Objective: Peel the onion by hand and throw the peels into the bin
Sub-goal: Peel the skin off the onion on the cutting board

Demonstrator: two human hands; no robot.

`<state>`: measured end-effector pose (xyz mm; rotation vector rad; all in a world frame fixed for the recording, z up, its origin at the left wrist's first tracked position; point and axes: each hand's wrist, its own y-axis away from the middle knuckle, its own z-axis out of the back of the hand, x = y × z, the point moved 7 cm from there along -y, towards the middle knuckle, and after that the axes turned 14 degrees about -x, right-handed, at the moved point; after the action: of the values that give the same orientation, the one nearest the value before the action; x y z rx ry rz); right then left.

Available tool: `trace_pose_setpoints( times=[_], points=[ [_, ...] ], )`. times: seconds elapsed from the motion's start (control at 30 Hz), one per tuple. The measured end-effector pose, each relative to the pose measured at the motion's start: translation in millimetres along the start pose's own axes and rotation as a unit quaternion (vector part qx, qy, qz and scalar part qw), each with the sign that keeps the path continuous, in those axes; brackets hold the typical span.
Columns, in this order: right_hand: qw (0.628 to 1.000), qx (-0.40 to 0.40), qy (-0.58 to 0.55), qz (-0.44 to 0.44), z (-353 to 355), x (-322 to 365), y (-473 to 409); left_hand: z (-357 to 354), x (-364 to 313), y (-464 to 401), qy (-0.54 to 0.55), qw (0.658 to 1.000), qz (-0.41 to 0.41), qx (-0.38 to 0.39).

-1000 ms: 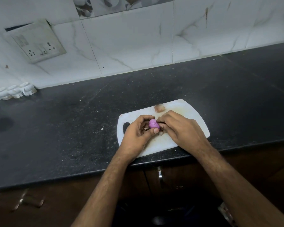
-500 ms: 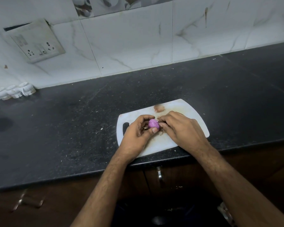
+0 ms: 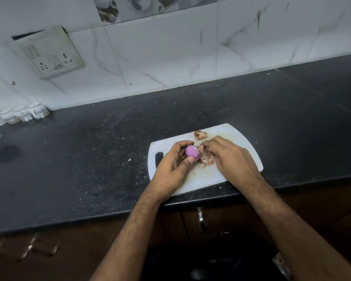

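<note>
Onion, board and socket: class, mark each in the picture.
Onion (image 3: 191,152), head view, bare purple side.
Board (image 3: 205,179), head view, bare near part.
Socket (image 3: 49,55), head view, middle of its plate.

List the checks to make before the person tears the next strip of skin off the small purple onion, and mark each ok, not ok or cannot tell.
1. Grip on the small purple onion: ok, the left hand holds it between thumb and fingers.
2. Hold on the skin: ok, the right hand pinches the brown papery peel beside the onion.
3. Work is over the white plastic cutting board: ok.
4. Onion fully peeled: cannot tell, its far side is hidden.
5. Peels binned: not ok, a loose peel scrap lies at the board's far edge.
6. Bin within reach: cannot tell, none in view.
</note>
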<state>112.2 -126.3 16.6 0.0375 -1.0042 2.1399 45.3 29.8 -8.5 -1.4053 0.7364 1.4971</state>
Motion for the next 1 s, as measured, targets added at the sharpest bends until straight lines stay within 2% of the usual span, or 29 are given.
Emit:
trace_pose_setpoints(
  times=[0.1, 0.43, 0.83, 1.0],
  points=[
    [0.999, -0.015, -0.037, 0.030, 7, 10, 1, 1, 2, -1, -0.009, 1.000, -0.003, -0.005],
    [0.995, -0.023, -0.090, 0.025, 13, 11, 2, -1, 4, -1, -0.017, 1.000, -0.002, 0.013],
    [0.995, -0.028, -0.081, 0.049, 5, 8, 5, -3, 1, -1, -0.009, 1.000, 0.007, 0.016],
    [0.992, -0.070, -0.055, 0.084, 9, 11, 6, -2, 0, -1, -0.008, 1.000, 0.006, 0.006]
  ],
)
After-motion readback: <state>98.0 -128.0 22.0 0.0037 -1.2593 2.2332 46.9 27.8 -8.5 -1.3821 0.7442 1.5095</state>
